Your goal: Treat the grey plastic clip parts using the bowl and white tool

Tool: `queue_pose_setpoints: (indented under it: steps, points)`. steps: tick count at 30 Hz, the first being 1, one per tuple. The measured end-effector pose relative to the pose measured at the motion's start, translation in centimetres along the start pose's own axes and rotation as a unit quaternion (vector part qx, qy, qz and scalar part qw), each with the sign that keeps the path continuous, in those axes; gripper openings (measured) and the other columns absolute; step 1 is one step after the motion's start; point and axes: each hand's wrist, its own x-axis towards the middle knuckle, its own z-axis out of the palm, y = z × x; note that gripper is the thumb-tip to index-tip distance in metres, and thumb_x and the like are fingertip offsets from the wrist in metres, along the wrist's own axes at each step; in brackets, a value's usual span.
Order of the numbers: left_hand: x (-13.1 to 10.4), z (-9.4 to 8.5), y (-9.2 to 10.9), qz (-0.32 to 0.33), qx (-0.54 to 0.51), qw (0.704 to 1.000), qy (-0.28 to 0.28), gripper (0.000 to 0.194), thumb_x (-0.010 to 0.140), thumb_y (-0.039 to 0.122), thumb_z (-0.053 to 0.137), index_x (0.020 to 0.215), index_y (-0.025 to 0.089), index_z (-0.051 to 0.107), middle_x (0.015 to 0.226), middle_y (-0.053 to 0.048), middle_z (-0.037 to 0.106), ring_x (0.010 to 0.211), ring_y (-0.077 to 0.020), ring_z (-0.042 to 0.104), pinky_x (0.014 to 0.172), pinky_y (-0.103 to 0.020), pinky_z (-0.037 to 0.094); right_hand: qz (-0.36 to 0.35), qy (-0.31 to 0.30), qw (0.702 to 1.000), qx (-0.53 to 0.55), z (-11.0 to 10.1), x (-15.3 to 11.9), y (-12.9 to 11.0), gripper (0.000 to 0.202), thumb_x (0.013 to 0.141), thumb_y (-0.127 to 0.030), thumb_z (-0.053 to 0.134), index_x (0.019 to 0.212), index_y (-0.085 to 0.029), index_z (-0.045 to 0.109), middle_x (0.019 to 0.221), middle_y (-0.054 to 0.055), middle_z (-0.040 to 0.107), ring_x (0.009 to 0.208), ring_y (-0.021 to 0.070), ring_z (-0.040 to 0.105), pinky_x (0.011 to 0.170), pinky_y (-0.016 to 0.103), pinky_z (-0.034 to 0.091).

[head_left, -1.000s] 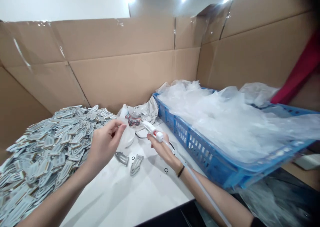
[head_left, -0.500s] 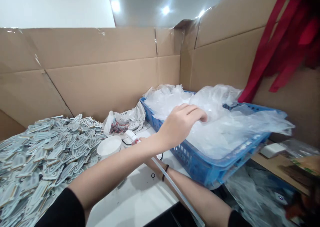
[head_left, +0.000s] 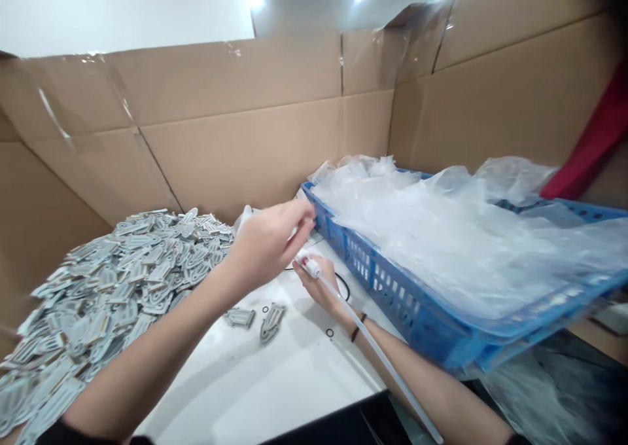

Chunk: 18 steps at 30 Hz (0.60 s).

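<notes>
Beside blue basket point(head_left: 434, 334), right hand point(head_left: 322, 290) holds white tool point(head_left: 313, 268).

Your white tool point(head_left: 314, 269) marked red, your dark wristband point(head_left: 358, 327), pale-grey pieces point(head_left: 272, 322), your white counter point(head_left: 220, 392), blue slotted basket point(head_left: 417, 324), cloudy-white plastic point(head_left: 422, 242), brown cardboard point(head_left: 245, 141)

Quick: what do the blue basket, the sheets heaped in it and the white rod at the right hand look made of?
Blue basket: likely moulded plastic, semi-gloss, judging by its regular slots. Heaped sheets: probably thin plastic film, translucent and crinkled. White rod at the right hand: perhaps plastic, smooth and pale; coated metal possible.
</notes>
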Motion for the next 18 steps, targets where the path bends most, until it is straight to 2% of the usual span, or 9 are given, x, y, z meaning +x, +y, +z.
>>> queue_pose_setpoints:
  steps: [2,4,5,6,7,9,12,15,18]
  points:
    - [-4.2,-0.8,-2.2,-0.068,0.025,0.99,-0.125,0.023,0.1,0.029,0.041,0.102,0.02,0.061,0.094,-0.003,0.069,0.079,-0.0163,0.064,0.073,-0.028,0.046,-0.011,-0.017,1.0,-0.005,0.3,0.1,0.4,0.036,0.084,-0.044,0.061,0.06,-0.018,0.052,0.058,0.001,0.058,0.058,0.0148,0.054,0.054,0.024,0.04]
    - [-8.1,-0.2,-3.8,-0.129,0.03,0.957,-0.258,0.019,0.095,0.025,0.046,0.098,0.022,0.065,0.094,-0.003,0.07,0.079,-0.0178,0.064,0.069,-0.027,0.045,-0.011,-0.018,1.0,-0.011,0.4,0.3,0.7,0.035,0.083,-0.045,0.058,0.06,-0.02,0.051,0.054,0.001,0.057,0.055,0.0154,0.053,0.051,0.025,0.036]
    - [-9.8,0.4,-4.3,-0.154,0.028,0.94,-0.304,0.019,0.094,0.023,0.047,0.096,0.022,0.066,0.097,-0.004,0.071,0.083,-0.019,0.065,0.071,-0.027,0.045,-0.009,-0.016,1.0,-0.014,0.4,0.4,0.8,0.034,0.082,-0.045,0.058,0.06,-0.02,0.052,0.052,0.002,0.056,0.054,0.0158,0.053,0.051,0.025,0.035]
    - [-11.2,1.3,-4.4,-0.181,0.03,0.929,-0.322,0.02,0.094,0.024,0.047,0.096,0.022,0.066,0.1,-0.005,0.071,0.088,-0.0205,0.066,0.073,-0.028,0.045,-0.007,-0.015,1.0,-0.018,0.5,0.4,1.0,0.033,0.081,-0.046,0.058,0.06,-0.02,0.052,0.051,0.002,0.056,0.053,0.0163,0.053,0.051,0.026,0.034]
    - [-12.4,2.3,-4.3,-0.208,0.038,0.926,-0.313,0.021,0.095,0.026,0.045,0.096,0.021,0.066,0.103,-0.007,0.07,0.094,-0.0223,0.065,0.077,-0.03,0.046,-0.005,-0.014,1.0,-0.02,0.6,0.4,1.1,0.033,0.08,-0.046,0.058,0.06,-0.02,0.053,0.05,0.002,0.056,0.052,0.0168,0.053,0.051,0.026,0.034]
    - [-14.0,4.3,-3.5,-0.247,0.059,0.932,-0.257,0.026,0.098,0.032,0.043,0.1,0.019,0.065,0.108,-0.01,0.069,0.102,-0.0259,0.063,0.084,-0.035,0.047,-0.002,-0.013,1.0,-0.024,0.7,0.5,1.4,0.032,0.078,-0.047,0.06,0.06,-0.02,0.053,0.049,0.003,0.056,0.052,0.0175,0.053,0.051,0.028,0.034]
    - [-15.1,6.6,-2.0,-0.235,0.061,0.938,-0.249,0.028,0.092,0.039,0.054,0.105,0.016,0.064,0.108,-0.013,0.068,0.105,-0.0311,0.06,0.088,-0.042,0.048,0.002,-0.013,1.0,-0.027,0.8,0.4,1.7,0.033,0.078,-0.048,0.059,0.061,-0.021,0.053,0.048,0.004,0.056,0.051,0.0178,0.052,0.052,0.029,0.035]
    - [-15.6,6.7,-1.1,-0.214,0.023,0.936,-0.28,0.022,0.086,0.025,0.058,0.106,0.018,0.063,0.108,-0.01,0.068,0.102,-0.0291,0.059,0.088,-0.042,0.048,0.008,-0.012,0.999,-0.035,0.8,0.4,1.8,0.034,0.078,-0.05,0.059,0.06,-0.021,0.053,0.048,0.004,0.057,0.05,0.0174,0.051,0.051,0.029,0.034]
    - [-16.0,4.9,-0.9,-0.186,-0.003,0.927,-0.326,0.027,0.076,0.008,0.054,0.1,0.019,0.062,0.104,-0.009,0.068,0.097,-0.0263,0.059,0.084,-0.039,0.048,0.019,-0.009,0.999,-0.039,0.7,0.4,1.6,0.035,0.075,-0.052,0.059,0.06,-0.021,0.055,0.048,0.003,0.057,0.049,0.0171,0.051,0.05,0.028,0.034]
